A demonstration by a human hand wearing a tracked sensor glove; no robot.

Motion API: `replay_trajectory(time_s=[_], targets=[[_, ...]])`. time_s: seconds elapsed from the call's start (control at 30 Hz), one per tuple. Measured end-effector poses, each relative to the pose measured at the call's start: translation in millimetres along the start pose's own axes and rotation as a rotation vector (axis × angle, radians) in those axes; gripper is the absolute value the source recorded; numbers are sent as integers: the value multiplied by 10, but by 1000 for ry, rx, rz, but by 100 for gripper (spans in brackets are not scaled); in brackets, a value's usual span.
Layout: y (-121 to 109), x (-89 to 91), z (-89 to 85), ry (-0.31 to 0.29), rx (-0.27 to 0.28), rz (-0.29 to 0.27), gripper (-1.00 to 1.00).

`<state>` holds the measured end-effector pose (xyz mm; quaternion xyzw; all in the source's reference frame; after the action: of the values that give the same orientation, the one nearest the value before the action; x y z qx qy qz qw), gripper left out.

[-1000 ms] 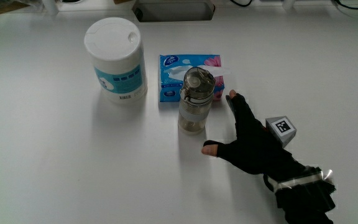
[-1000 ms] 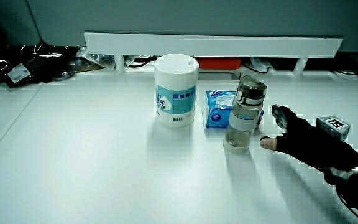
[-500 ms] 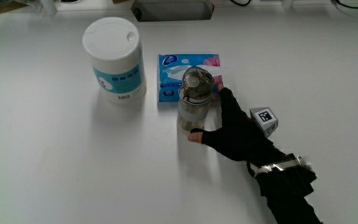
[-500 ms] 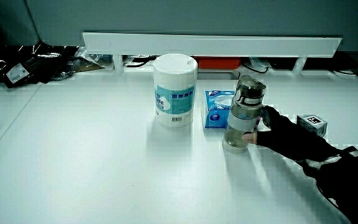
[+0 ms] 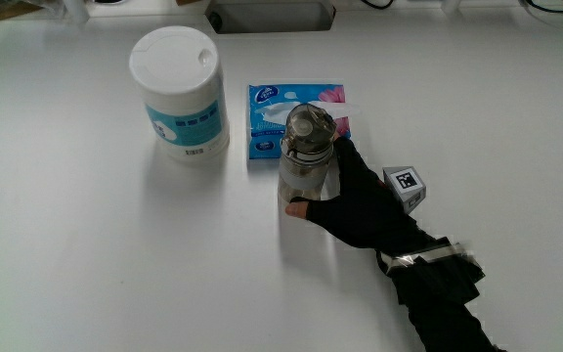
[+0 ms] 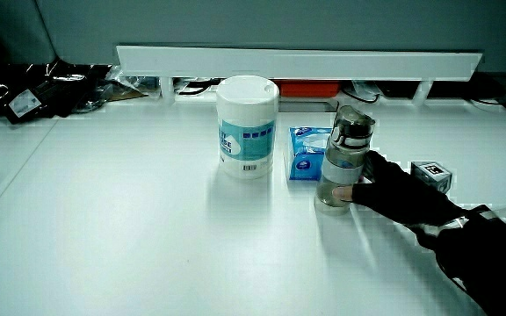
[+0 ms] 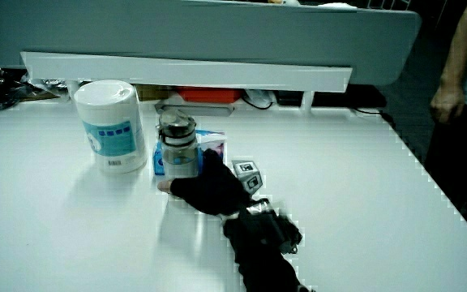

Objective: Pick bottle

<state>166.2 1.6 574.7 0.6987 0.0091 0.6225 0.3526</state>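
Bottle upright on white surface, touching blue tissue pack, which lies farther from person than bottle. White wipes canister near, beside pack. Hand on surface against bottle; fingers curl around bottle's body, thumb tip pressing low on it: grasped, not lifted. Patterned cube on hand's back. Same grip in both side views

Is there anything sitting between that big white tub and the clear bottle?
No. Between the tub and the bottle the table is bare, clearest in the main view. The tissue pack lies beside the bottle, farther from the person.
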Motion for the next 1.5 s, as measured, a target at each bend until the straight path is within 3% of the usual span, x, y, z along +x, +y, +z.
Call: replay_trajectory(time_s=[0.07, 0.4, 0.57, 0.83, 1.0, 1.23, 1.5], targets=[[4, 15, 4, -12, 16, -6, 0], [25, 115, -8, 115, 80, 56, 43], [7, 120, -1, 123, 124, 70, 65], [-16, 142, 20, 60, 175, 110, 100], [-55, 145, 2, 49, 214, 144, 100], [-66, 73, 2, 40, 188, 166, 100], [-161, -312, -45, 12, 115, 259, 100]])
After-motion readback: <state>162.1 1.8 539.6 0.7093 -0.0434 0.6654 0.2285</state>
